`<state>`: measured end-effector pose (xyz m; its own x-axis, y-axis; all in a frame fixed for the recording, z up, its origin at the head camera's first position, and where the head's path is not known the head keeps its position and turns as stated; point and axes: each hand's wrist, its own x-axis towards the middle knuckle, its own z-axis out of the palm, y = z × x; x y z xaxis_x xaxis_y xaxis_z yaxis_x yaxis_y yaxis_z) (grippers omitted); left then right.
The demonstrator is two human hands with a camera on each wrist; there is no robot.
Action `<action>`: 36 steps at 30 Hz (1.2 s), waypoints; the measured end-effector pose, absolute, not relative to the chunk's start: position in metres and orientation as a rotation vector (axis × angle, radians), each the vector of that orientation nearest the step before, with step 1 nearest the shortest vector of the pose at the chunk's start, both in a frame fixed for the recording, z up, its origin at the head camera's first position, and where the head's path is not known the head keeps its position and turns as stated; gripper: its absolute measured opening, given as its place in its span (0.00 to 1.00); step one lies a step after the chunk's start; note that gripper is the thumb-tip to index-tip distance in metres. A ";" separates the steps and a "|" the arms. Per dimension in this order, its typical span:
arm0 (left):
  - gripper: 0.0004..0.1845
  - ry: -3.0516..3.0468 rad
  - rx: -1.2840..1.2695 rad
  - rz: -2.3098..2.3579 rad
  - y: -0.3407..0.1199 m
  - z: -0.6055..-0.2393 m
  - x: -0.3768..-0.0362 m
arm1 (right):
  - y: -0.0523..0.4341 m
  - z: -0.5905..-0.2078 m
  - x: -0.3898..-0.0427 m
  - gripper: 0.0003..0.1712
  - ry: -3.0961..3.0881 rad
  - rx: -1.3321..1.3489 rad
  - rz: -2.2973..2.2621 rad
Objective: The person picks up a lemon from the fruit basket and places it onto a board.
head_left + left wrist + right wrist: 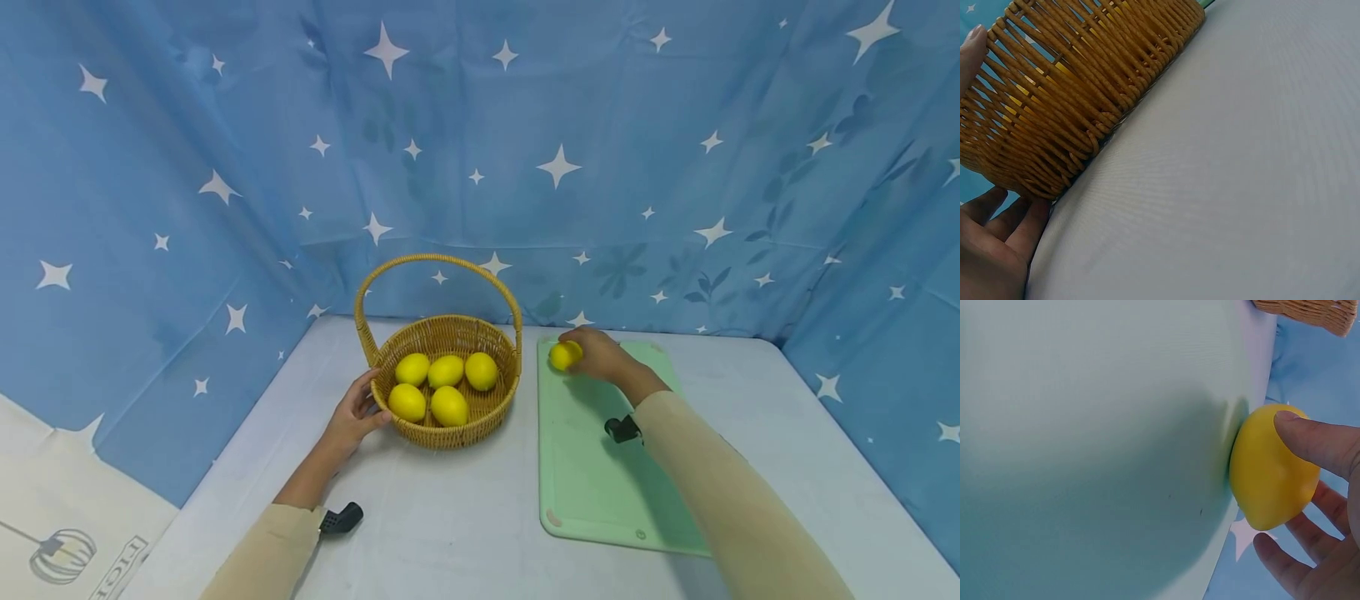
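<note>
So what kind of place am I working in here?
Likely a staged tabletop set, not a real kitchen: a blue star-printed cloth hangs on all sides of a white table that carries only a basket of lemons and a green cutting board.

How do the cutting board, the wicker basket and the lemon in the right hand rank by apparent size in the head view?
1. cutting board, largest
2. wicker basket
3. lemon, smallest, held on the board's far end by the right hand

A grey bench (435, 517) carries everything, with a blue star-printed curtain (525, 133) hung behind it and down both sides. At the lower left, beyond the bench edge, lies a white sheet (67, 533) with a printed drawing.
</note>
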<state>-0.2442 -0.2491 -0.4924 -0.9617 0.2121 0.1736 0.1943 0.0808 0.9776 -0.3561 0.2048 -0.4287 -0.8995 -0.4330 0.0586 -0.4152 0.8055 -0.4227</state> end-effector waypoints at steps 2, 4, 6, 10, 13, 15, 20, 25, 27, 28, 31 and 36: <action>0.42 2.308 0.420 2.069 -0.248 -0.493 -0.244 | 0.205 -0.428 -0.356 0.34 2.950 -0.687 -0.669; 0.42 2.307 0.414 2.071 -0.248 -0.494 -0.244 | 0.205 -0.428 -0.355 0.34 2.950 -0.676 -0.662; 0.42 2.299 0.414 2.078 -0.247 -0.493 -0.244 | 0.205 -0.427 -0.356 0.35 2.943 -0.657 -0.663; 0.41 2.283 0.426 2.089 -0.246 -0.493 -0.244 | 0.205 -0.424 -0.355 0.35 2.937 -0.641 -0.658; 0.41 2.276 0.416 2.090 -0.246 -0.492 -0.245 | 0.206 -0.420 -0.353 0.34 2.944 -0.646 -0.666; 0.42 2.278 0.406 2.091 -0.246 -0.491 -0.245 | 0.205 -0.416 -0.349 0.33 2.955 -0.663 -0.673; 0.42 2.285 0.421 2.091 -0.247 -0.489 -0.246 | 0.200 -0.404 -0.332 0.31 2.980 -0.762 -0.718; 0.42 2.279 0.421 2.097 -0.248 -0.490 -0.246 | 0.189 -0.396 -0.312 0.30 2.981 -0.882 -0.725; 0.42 2.281 0.430 2.092 -0.248 -0.491 -0.246 | 0.183 -0.394 -0.304 0.28 2.978 -0.912 -0.726; 0.42 2.283 0.428 2.090 -0.248 -0.491 -0.246 | 0.181 -0.393 -0.301 0.28 2.975 -0.933 -0.725; 0.41 2.283 0.428 2.088 -0.249 -0.493 -0.247 | 0.171 -0.389 -0.290 0.26 2.968 -0.999 -0.721; 0.42 2.281 0.413 2.093 -0.250 -0.494 -0.246 | 0.154 -0.385 -0.277 0.23 2.935 -1.131 -0.690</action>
<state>-0.2462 -0.2497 -0.4942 -0.9649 0.2056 0.1634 0.1805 0.0671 0.9813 -0.2773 0.1538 -0.3850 -0.7506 -0.6224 0.2219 -0.6560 0.6620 -0.3625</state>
